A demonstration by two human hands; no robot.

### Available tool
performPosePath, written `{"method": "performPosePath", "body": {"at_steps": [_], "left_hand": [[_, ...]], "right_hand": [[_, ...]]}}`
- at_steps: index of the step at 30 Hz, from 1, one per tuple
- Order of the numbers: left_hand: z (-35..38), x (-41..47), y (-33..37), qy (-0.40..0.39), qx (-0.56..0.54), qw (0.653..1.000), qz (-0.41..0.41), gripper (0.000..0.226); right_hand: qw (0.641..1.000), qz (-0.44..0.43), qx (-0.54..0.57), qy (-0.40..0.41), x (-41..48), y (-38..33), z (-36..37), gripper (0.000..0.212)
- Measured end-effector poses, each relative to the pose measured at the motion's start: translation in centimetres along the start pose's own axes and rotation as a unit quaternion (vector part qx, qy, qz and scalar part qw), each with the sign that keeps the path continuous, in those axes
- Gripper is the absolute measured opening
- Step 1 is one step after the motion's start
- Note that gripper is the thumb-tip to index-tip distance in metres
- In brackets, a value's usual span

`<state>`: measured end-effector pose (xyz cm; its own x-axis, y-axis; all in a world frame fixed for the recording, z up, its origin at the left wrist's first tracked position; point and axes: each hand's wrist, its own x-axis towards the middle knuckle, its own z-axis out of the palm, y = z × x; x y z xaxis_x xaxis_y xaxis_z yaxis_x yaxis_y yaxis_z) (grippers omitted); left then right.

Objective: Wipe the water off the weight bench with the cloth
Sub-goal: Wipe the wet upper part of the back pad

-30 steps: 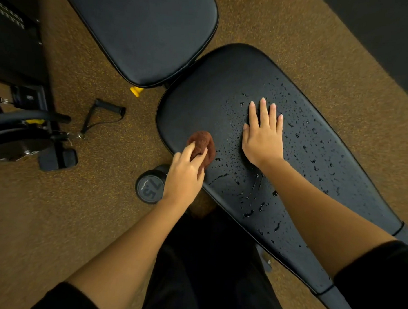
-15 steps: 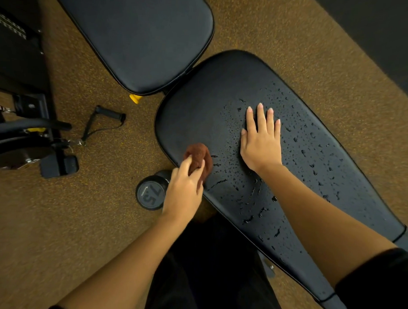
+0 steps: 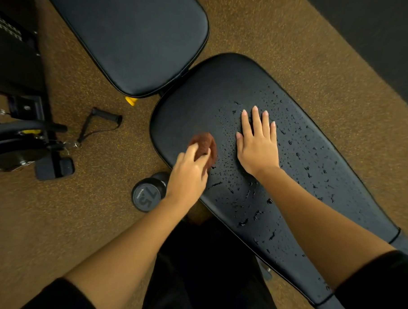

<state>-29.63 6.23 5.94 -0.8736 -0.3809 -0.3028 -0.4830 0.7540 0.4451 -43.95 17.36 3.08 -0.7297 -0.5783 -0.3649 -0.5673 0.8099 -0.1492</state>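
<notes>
Slip hazard: wet black padded weight bench (image 3: 200, 102)
Our left hand (image 3: 188, 174) clutches the bunched brown cloth (image 3: 205, 144); our flat-fingered right hand (image 3: 257, 147) could slide on droplets (image 3: 298, 156).

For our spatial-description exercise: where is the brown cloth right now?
Head view: the brown cloth lies on the weight bench near its left edge, gripped by the left hand, beside the flat right hand.
</notes>
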Motion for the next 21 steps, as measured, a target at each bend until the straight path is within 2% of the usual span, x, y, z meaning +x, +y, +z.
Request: {"method": "performPosePath", "body": {"at_steps": [4,7,9,11,13,16,18,19,21], "left_hand": [[0.7,-0.9,0.7,-0.037,0.023,0.994,0.097,0.044],[0.2,0.6,-0.3,-0.047,0.031,0.992,0.117,0.042],[-0.6,2.0,0.0,-0.059,-0.042,0.996,0.047,0.041],[-1.6,3.4,1.3,-0.058,-0.165,0.982,-0.067,0.038],[-2.7,4.5,3.1,-0.067,-0.292,0.942,-0.149,0.037],[-3.6,5.2,5.2,-0.076,-0.512,0.829,-0.212,0.031],[-3.5,5.2,6.0,-0.099,-0.580,0.773,-0.237,0.029],[-3.5,5.2,6.2,-0.118,-0.590,0.761,-0.243,0.030],[-3.5,5.3,6.0,-0.151,-0.583,0.765,-0.229,0.035]], "right_hand": [[1.000,-0.002,-0.002,0.002,0.1,0.0,0.0,0.055],[1.000,-0.007,0.027,0.003,0.0,0.3,-0.2,0.055],[0.995,-0.003,0.100,0.019,-0.1,0.3,-0.6,0.055],[0.981,0.004,0.190,0.047,-0.5,0.0,-1.1,0.056],[0.957,0.003,0.283,0.057,-1.3,-0.4,-1.6,0.057],[0.915,-0.034,0.401,0.038,-2.8,-1.4,-2.4,0.061],[0.882,-0.043,0.469,0.026,-3.4,-1.9,-3.1,0.064],[0.870,-0.038,0.490,0.024,-3.5,-2.0,-3.4,0.065],[0.871,-0.023,0.489,0.037,-3.3,-1.8,-3.8,0.062]]}}
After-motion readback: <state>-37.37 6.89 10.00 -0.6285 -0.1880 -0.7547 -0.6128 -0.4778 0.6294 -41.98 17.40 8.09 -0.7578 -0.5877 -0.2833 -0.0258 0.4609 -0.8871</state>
